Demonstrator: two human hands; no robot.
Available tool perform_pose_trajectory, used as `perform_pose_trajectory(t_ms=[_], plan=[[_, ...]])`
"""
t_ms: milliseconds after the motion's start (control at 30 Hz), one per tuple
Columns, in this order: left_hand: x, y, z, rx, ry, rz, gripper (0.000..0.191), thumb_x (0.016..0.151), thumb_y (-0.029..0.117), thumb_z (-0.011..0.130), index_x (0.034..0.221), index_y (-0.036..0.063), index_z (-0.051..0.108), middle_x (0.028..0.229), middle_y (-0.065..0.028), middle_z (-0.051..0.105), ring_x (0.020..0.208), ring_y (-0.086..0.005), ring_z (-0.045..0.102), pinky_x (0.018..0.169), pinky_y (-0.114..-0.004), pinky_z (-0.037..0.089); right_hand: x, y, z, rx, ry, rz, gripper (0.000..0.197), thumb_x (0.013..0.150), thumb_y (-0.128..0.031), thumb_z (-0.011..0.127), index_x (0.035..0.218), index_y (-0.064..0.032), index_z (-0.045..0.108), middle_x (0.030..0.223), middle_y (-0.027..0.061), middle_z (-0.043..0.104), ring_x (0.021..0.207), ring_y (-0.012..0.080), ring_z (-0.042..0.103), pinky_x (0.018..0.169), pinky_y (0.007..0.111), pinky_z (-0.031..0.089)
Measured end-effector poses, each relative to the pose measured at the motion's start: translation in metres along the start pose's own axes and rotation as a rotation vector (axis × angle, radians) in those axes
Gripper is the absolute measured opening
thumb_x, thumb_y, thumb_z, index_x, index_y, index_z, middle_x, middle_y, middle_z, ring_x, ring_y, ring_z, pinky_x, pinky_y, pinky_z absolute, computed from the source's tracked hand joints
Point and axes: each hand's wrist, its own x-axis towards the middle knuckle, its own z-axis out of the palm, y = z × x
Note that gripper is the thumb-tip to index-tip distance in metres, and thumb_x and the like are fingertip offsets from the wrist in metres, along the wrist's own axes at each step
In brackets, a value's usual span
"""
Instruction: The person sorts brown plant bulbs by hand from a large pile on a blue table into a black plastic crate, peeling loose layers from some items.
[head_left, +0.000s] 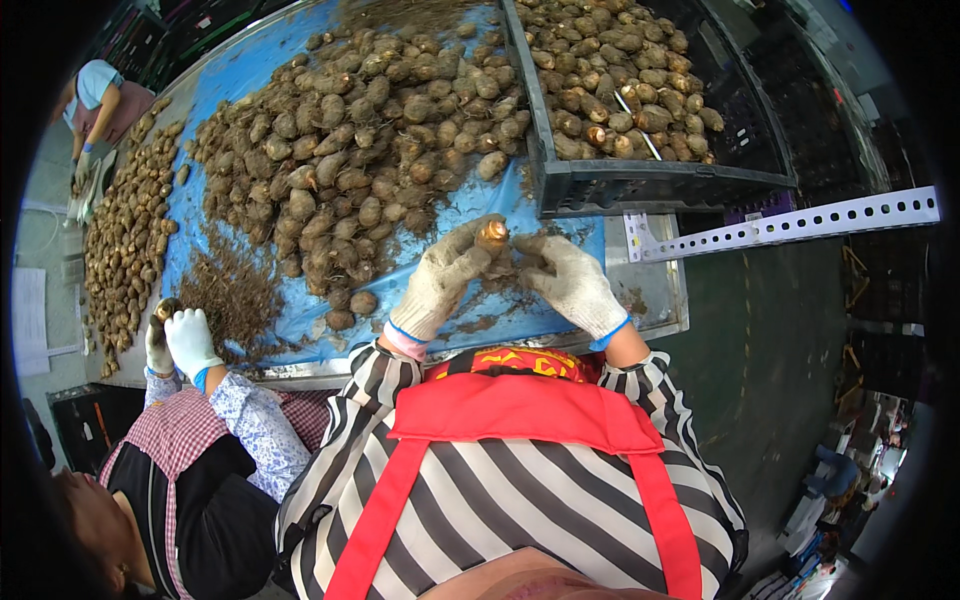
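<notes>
Over the table's near edge, my left hand (445, 271), in a soiled white knitted glove, holds a brown taro corm (493, 232) with a pale cut end facing up. Just right of it my right hand (564, 279), gloved alike, has its fingers bent and apart, near the corm; I cannot tell whether the fingertips touch it. Beyond my hands a large heap of taro corms (337, 150), rough with roots and soil, lies on a blue plastic sheet (469, 199). Loose soil is strewn on the sheet below my hands.
A black plastic crate (645, 176) of corms stands at the back right, beside a perforated white metal bar (795, 219). Root debris (229, 292) lies left. A co-worker's gloved hands (184, 337) hold a corm there, near more corms (127, 247); another person works at the far left.
</notes>
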Motion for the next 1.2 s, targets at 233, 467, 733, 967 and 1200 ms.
perform_pose_trajectory(t_ms=[233,467,733,967,1200], plan=[[0.001,0.001,0.008,-0.06,-0.035,0.014,0.068,0.089,0.03,0.071,0.139,-0.0058,0.043,0.123,-0.014,0.06,0.107,-0.0217,0.061,0.093,-0.034,0.049,0.005,-0.026,0.003,0.872,0.111,0.038,0.033,0.095,-0.005,0.059,0.126,0.0049,0.057,0.118,0.0122,0.063,0.099,0.0139,0.062,0.087,0.027,0.051],[0.003,-0.002,0.009,0.107,-0.039,-0.019,0.06,0.091,0.027,0.066,0.138,-0.0059,0.045,0.125,-0.0145,0.059,0.109,-0.0205,0.059,0.095,-0.033,0.047,0.008,-0.028,0.014,0.841,0.222,-0.008,0.02,0.092,-0.008,0.063,0.11,0.0017,0.065,0.103,0.0096,0.068,0.095,0.0158,0.065,0.086,0.028,0.052],[0.008,-0.008,-0.002,0.035,0.076,0.087,0.059,0.092,0.024,0.065,0.139,-0.0043,0.042,0.119,-0.0131,0.061,0.108,-0.021,0.06,0.092,-0.034,0.05,-0.003,-0.008,0.001,0.412,-0.171,0.082,0.012,0.086,-0.007,0.063,0.096,-0.0007,0.068,0.092,0.0114,0.068,0.088,0.0193,0.066,0.079,0.031,0.052],[0.005,0.001,0.014,0.007,-0.007,0.09,0.057,0.09,0.018,0.066,0.137,-0.0063,0.045,0.124,-0.0157,0.059,0.11,-0.0235,0.061,0.092,-0.034,0.051,0.01,-0.023,0.006,0.83,0.099,0.067,0.031,0.093,-0.005,0.061,0.121,0.006,0.057,0.105,0.0083,0.067,0.094,0.0138,0.064,0.083,0.028,0.053],[0.007,-0.008,0.011,0.161,0.178,0.142,0.054,0.089,0.018,0.067,0.136,-0.0044,0.049,0.127,-0.0136,0.059,0.116,-0.0217,0.057,0.1,-0.034,0.044,0.006,-0.038,0.009,0.38,0.1,-0.08,0.011,0.081,-0.006,0.071,0.089,0.0006,0.069,0.086,0.0099,0.067,0.075,0.0164,0.064,0.07,0.03,0.051]])
